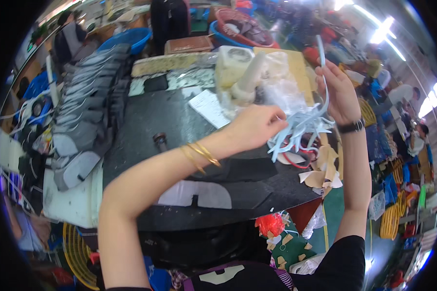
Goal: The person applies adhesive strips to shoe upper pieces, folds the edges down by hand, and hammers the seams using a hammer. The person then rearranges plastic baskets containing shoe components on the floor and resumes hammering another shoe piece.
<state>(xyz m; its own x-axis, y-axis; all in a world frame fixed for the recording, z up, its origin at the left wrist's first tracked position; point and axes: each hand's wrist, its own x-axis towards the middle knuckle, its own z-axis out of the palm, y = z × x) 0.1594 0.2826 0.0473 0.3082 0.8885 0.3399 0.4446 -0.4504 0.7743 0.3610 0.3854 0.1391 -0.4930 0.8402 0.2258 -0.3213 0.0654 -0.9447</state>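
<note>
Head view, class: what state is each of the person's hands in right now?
Left hand: curled beside the pale blue strips; grip cannot be told.
Right hand: closed on a pale blue strip.

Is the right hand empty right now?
No, the right hand pinches a light blue strip, whose end rises above the pile of similar strips.

Factory workshop: row of grey pieces, strip lights, background worker.

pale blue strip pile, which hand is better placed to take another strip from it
Probably the left hand: it is right at the edge of the pile, while the right hand holds one raised strip.
</note>
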